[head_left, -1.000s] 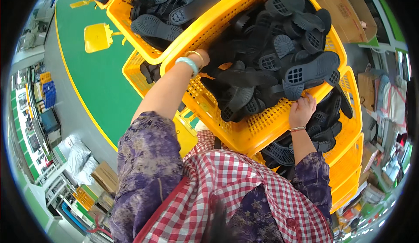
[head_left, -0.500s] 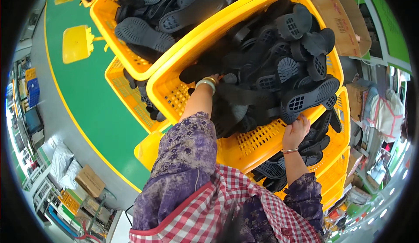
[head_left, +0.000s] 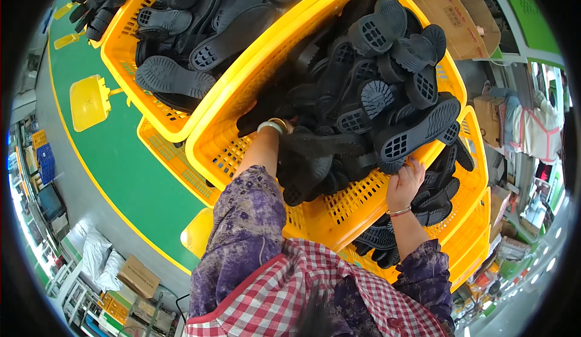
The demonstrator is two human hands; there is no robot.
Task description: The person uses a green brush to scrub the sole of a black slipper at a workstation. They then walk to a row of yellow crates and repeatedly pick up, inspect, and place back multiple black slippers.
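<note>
A yellow plastic basket (head_left: 354, 213) in front of me is tilted and heaped with black shoe soles (head_left: 417, 132). My left hand (head_left: 287, 126), with bangles at the wrist, reaches down into the basket's left part among the soles. Its fingers are hidden in the dark pile, so what it touches does not show. At the near right edge, my right hand (head_left: 407, 184) is closed over the basket's rim, just below a large sole with a grid-pattern heel.
Another yellow basket (head_left: 175, 132) of soles stands at the upper left, touching this one. More stacked yellow baskets (head_left: 469, 201) with soles lie below at the right. A cardboard box (head_left: 454, 16) is at the far right. A yellow dustpan-like scoop (head_left: 89, 103) rests on the green floor (head_left: 130, 173).
The view has shifted, with the baskets now lower and further left in the picture. My left hand is still in the pile, and my right hand still holds the rim.
</note>
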